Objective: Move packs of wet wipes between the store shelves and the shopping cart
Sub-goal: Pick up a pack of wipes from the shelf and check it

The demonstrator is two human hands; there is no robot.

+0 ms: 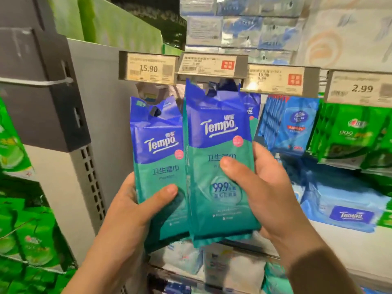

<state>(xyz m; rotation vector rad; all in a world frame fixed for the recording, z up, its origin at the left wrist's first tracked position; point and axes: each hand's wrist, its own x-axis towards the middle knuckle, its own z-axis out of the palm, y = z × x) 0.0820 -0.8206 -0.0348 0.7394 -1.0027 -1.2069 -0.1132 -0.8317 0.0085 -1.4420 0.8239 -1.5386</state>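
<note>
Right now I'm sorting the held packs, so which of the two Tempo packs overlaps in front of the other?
The right-hand Tempo pack, pinched by the right hand. Its left edge covers the left-hand Tempo pack held by the left hand.

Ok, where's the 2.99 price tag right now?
The 2.99 tag is in the head view at far right on the shelf rail, just above the hanging green packs and right of the blue packs.
</note>
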